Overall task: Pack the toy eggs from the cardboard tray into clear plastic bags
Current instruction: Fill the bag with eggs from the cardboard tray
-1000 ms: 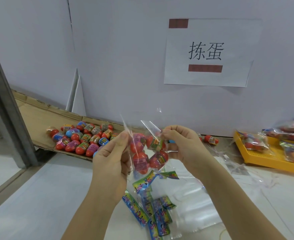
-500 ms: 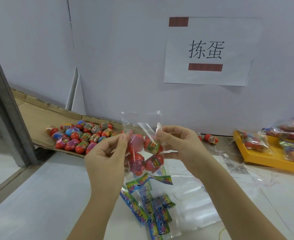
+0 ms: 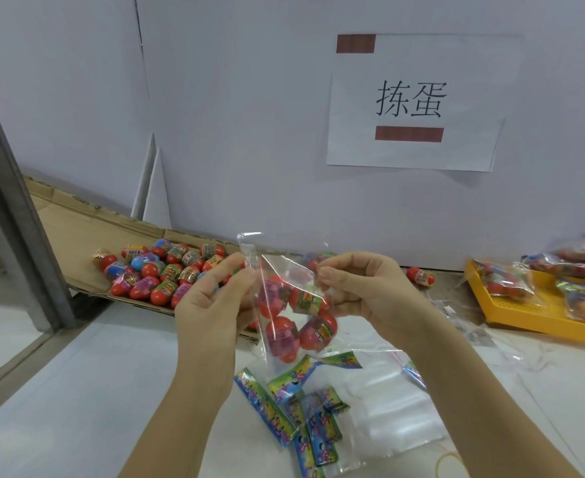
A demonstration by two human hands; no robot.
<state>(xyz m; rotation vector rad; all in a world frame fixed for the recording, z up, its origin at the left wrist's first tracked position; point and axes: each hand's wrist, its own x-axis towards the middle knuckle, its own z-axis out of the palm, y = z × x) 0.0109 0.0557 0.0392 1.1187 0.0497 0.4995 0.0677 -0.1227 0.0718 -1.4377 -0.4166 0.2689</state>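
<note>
The bag (image 3: 277,270) hangs upright in your grip above the middle of the tabletop (image 3: 77,391), mouth upward, with four eggs (image 3: 318,331) sitting in its bottom. Your left hand (image 3: 211,305) pinches the top left edge between thumb and forefinger. Your right hand (image 3: 363,291) pinches the top right edge likewise.

Judgement: gripping at the top lets the load drop away from the mouth, leaving slack film for closing.

Below, toward the near edge, printed cards (image 3: 284,405) lie on empty bags (image 3: 394,401), within reach, presumably for the next step.

The cardboard tray (image 3: 70,232) at the far left edge holds many loose eggs (image 3: 167,270), so much packing is left. A yellow tray (image 3: 525,319) at the right edge carries filled bags (image 3: 505,281)
</note>
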